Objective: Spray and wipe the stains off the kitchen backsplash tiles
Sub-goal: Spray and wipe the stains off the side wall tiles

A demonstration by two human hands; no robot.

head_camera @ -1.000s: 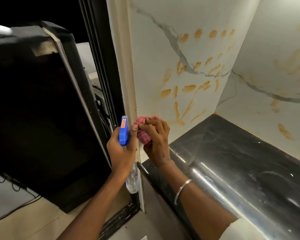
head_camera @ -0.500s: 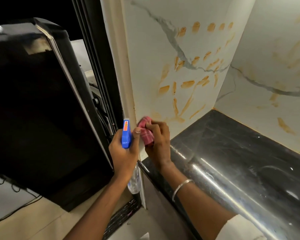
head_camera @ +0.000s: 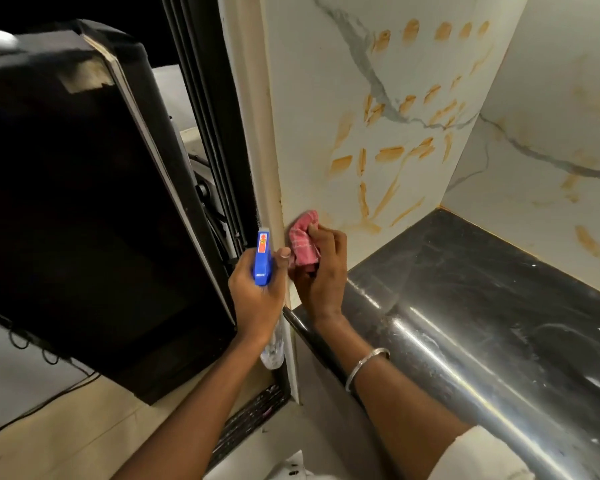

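White marble-look backsplash tiles (head_camera: 312, 109) carry several orange-brown stains (head_camera: 388, 154) on the left wall, with fainter smears on the right wall (head_camera: 591, 242). My right hand (head_camera: 321, 271) presses a bunched pink checked cloth (head_camera: 302, 237) against the bottom left corner of the left tile. My left hand (head_camera: 257, 296) holds a spray bottle upright just left of the cloth; its blue trigger head (head_camera: 262, 258) sticks up above my fist, and the clear bottle body (head_camera: 273, 351) hangs below my wrist.
A glossy black stone countertop (head_camera: 482, 306) runs along the right, its rounded front edge under my right forearm. A large black appliance (head_camera: 77, 202) stands close on the left, with dark window framing (head_camera: 208, 98) between it and the tile. Cables hang at lower left (head_camera: 32, 348).
My right hand has rubbed the pink cloth a short way down and back along the tile's lower left corner. My left hand keeps the spray bottle beside it.
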